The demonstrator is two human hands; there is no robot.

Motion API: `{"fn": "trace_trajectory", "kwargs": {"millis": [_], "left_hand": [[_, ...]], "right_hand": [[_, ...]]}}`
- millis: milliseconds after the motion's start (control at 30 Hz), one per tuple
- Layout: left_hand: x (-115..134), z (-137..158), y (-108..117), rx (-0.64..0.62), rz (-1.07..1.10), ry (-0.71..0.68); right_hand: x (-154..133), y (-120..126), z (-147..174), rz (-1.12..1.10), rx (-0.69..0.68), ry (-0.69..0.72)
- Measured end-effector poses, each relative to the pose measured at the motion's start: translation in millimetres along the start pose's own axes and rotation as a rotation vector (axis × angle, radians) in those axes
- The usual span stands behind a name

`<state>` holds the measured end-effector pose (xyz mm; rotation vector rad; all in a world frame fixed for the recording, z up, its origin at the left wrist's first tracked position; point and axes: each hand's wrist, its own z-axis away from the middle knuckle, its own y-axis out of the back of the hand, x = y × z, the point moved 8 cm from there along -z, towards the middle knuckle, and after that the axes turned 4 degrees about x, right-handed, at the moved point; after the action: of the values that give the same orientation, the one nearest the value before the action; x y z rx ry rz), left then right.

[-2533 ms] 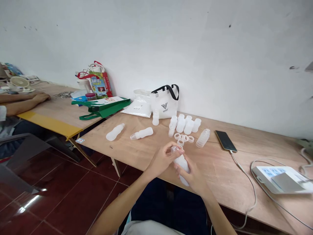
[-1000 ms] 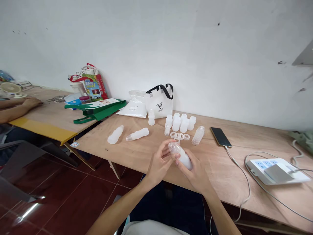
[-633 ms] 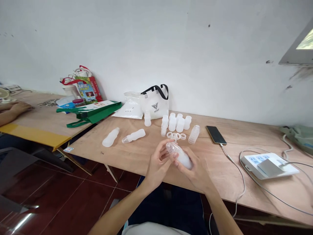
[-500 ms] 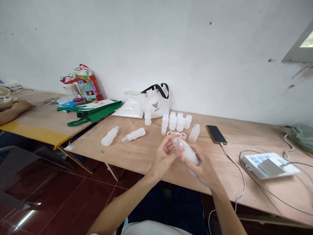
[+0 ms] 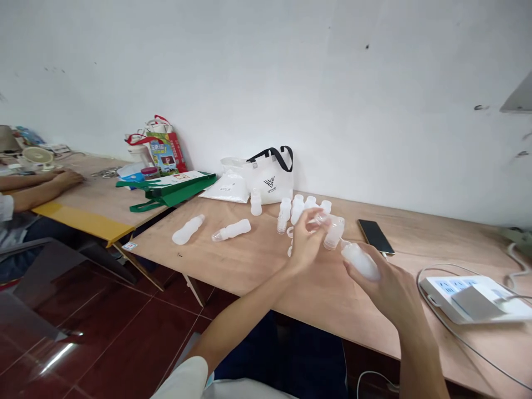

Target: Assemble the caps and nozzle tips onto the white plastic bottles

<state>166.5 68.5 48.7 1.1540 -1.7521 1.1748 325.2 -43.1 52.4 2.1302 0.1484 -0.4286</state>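
Observation:
My left hand (image 5: 308, 237) pinches a clear plastic cap (image 5: 322, 219) over the table, just left of a stack of clear caps (image 5: 334, 235). My right hand (image 5: 384, 282) is wrapped round a translucent white baby bottle (image 5: 361, 262), tilted with its top toward the stack. Behind my left hand stand several small white bottles (image 5: 297, 208), partly hidden by it. A short stack of clear rings (image 5: 282, 223) is in front of them. On the left lie two capped bottles, one (image 5: 188, 230) tilted away and another (image 5: 233, 229) on its side.
A phone (image 5: 376, 237) and a white power strip (image 5: 474, 296) with cables are at the right. A white tote bag (image 5: 272, 183), a white plastic packet (image 5: 228, 187) and an upright bottle (image 5: 256, 203) stand near the wall. A co-worker's hand (image 5: 68, 180) rests on the left table.
My hands have moved apart: the left went up and forward with the clear cap, the right went right with the bottle. The cap is off the bottle. The view has shifted slightly.

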Motion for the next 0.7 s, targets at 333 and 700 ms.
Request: {"fn": "trace_trajectory", "kwargs": {"millis": [333, 700], "left_hand": [[-26.5, -74.7, -35.3, -0.250, -0.323, -0.077], [-84.8, -57.6, -66.2, -0.501, -0.600, -0.139]], "right_hand": [[22.9, 15.5, -1.9, -0.302, 0.025, -0.210], [28.8, 1.6, -5.0, -0.368, -0.054, -0.205]]}}
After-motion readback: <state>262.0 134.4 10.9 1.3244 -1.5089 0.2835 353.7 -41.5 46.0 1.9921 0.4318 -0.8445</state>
